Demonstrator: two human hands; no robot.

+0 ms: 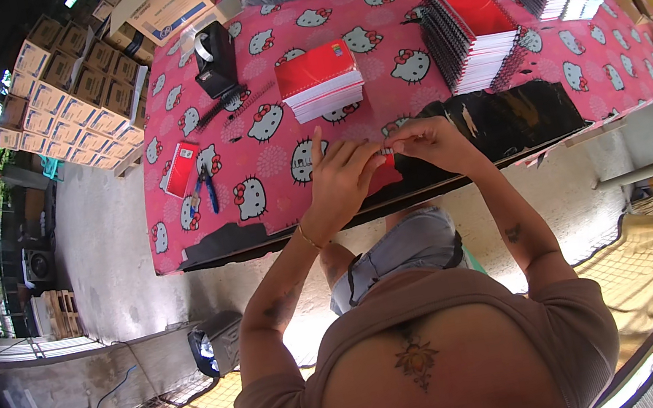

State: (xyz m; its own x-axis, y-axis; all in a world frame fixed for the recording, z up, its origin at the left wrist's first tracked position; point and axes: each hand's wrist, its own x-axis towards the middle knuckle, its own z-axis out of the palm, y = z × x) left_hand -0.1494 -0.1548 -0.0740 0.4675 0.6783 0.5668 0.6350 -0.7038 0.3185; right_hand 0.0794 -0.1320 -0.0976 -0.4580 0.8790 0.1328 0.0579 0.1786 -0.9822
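Two hands: both are meeting over a red notebook [384, 171] at the table's near edge [280, 237].
Notebook: lying mostly hidden under the hands, its long axis running roughly nine to three.
Left hand [342, 177]: fingers are curling closed on the notebook's top edge, forefinger pointing to twelve.
Right hand [429, 142]: pinching shut at the same edge, at three o'clock from the left.
Nearer hand: cannot tell; both are touching it.
Beyond: a red notebook stack [319, 79] is sitting at twelve, pliers [206, 187] at nine.
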